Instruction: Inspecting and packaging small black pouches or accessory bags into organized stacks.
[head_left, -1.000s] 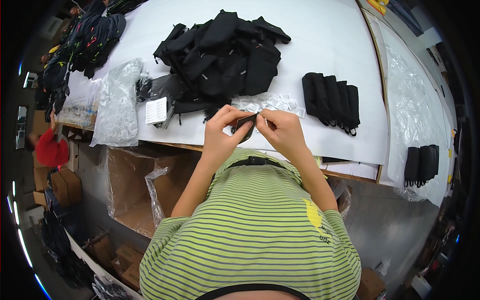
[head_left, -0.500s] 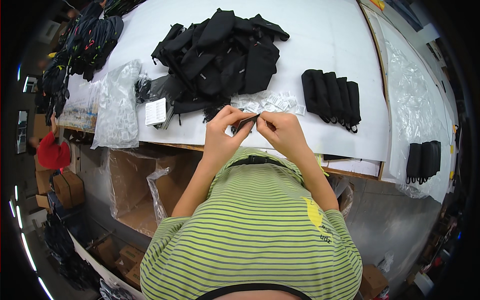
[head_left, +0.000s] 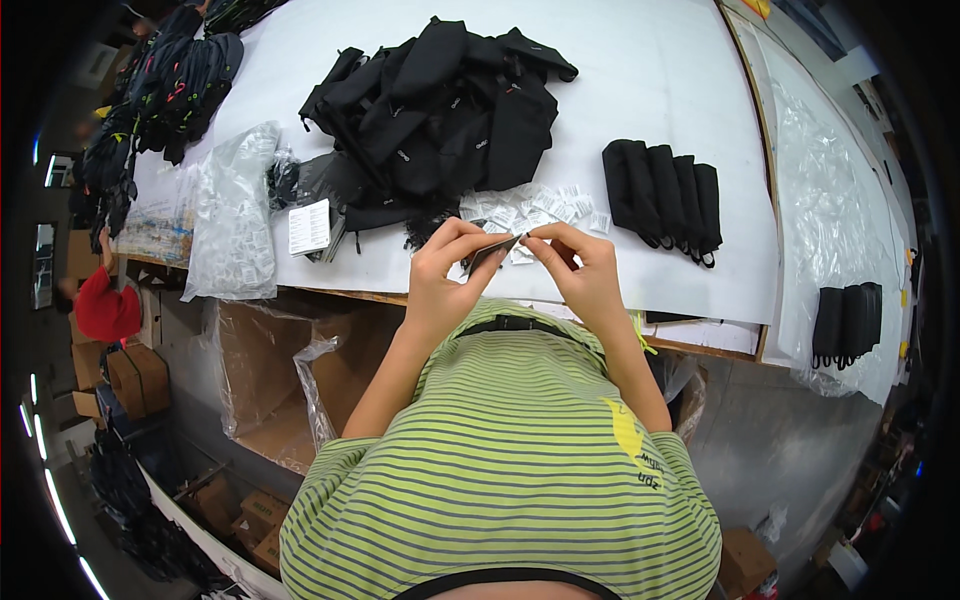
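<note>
My left hand (head_left: 445,268) pinches a dark hang tag (head_left: 490,254) between thumb and fingers, just above the table's near edge. My right hand (head_left: 588,278) is closed in a pinch at the tag's upper right corner; whatever its fingertips grip is too small to make out. Behind my hands lie small white printed labels (head_left: 548,207) in a loose spread. A bunch of thin black strings (head_left: 428,230) sits beside my left fingers. To the left, a stack of hang tags (head_left: 310,228) shows a white printed face on top.
A heap of black fabric pouches (head_left: 435,115) covers the table's middle. Several more pouches (head_left: 660,195) lie in a row at right. A clear plastic bag (head_left: 235,220) hangs over the left edge. An open carton (head_left: 265,370) stands below. A person in red (head_left: 105,305) is far left.
My right fingertips have shifted slightly right and down at the tag's corner, and the thumb and fingers have changed their pinch. My left hand keeps hold of the tag.
</note>
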